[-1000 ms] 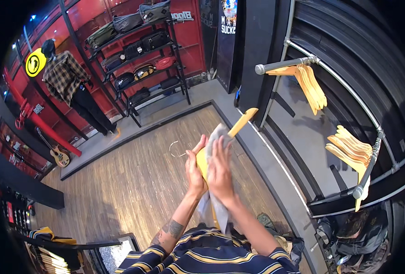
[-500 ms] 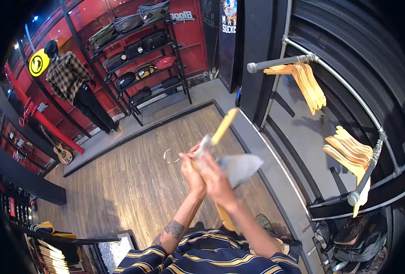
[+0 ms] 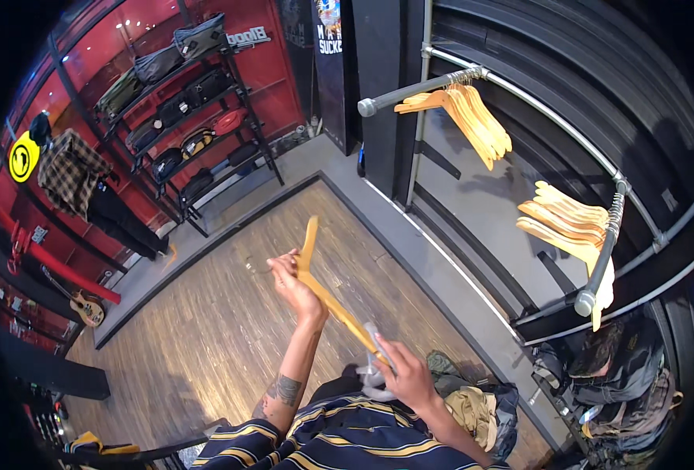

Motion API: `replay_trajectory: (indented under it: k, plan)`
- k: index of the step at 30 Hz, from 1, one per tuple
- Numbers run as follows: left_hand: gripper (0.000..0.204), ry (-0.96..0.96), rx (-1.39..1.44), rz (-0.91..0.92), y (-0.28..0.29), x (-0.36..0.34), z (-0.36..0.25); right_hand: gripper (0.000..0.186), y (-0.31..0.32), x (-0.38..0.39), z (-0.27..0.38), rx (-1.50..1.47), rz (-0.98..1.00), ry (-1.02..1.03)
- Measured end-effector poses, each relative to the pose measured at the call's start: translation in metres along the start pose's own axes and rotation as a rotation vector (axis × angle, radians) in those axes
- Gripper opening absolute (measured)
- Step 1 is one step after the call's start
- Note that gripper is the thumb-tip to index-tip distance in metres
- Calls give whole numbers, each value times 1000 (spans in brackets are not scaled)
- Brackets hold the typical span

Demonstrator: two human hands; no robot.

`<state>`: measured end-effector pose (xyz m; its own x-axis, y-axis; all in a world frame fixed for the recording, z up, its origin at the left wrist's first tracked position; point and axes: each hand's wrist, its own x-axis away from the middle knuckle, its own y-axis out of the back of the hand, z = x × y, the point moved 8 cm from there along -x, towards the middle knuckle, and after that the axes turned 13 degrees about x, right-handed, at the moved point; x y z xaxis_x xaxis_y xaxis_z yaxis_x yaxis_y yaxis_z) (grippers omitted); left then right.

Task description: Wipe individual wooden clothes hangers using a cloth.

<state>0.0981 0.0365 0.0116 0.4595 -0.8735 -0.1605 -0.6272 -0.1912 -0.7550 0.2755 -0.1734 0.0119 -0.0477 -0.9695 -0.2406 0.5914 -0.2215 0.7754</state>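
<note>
A wooden clothes hanger (image 3: 337, 304) slants across in front of me, one arm pointing away and the other running down toward my body. My left hand (image 3: 296, 291) is closed round its middle, and the thin metal hook sticks out to the left. Near the hanger's lower end, my right hand (image 3: 408, 380) is closed on a grey cloth (image 3: 374, 377). The cloth lies against the wood, and part of it hangs loose below the fingers.
Wooden hangers hang in two groups on pipe rails (image 3: 547, 102) at the right. Clothes (image 3: 472, 411) lie heaped by my right side, and backpacks (image 3: 621, 376) are piled at the lower right. A bag shelf (image 3: 182, 117) and a dressed mannequin (image 3: 77, 172) stand at the far left.
My right hand and the cloth have slid from the hanger's middle down to its lower arm. My left hand still holds the middle. The view has turned rightward.
</note>
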Motion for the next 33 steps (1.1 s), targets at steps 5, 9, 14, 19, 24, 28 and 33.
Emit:
replay_trajectory:
  k: [5, 9, 14, 19, 24, 28, 33]
  plan:
    - [32, 94, -662, 538, -50, 19, -7, 33, 13, 19, -60, -153, -284, -261]
    - [48, -4, -759, 1006, -66, 22, -17, 34, 36, 47, -107, -312, -432, -468]
    - [32, -242, -1130, 1325, -28, -7, -1, 42, 42, 107, -155, -414, -629, -609]
    - [22, 284, -882, 1339, -18, 2, 35, 43, 28, 167, -172, -425, -741, -754]
    - [21, 365, -814, 1266, -58, 24, 56, 35, 32, 205, -182, -204, -649, -805]
    - [19, 263, -716, 1295, -73, 51, 80, 34, 71, 188, -156, -83, -523, -812]
    - [17, 124, -606, 1371, -122, 110, 94, 34, 90, 222, -174, -11, -489, -706]
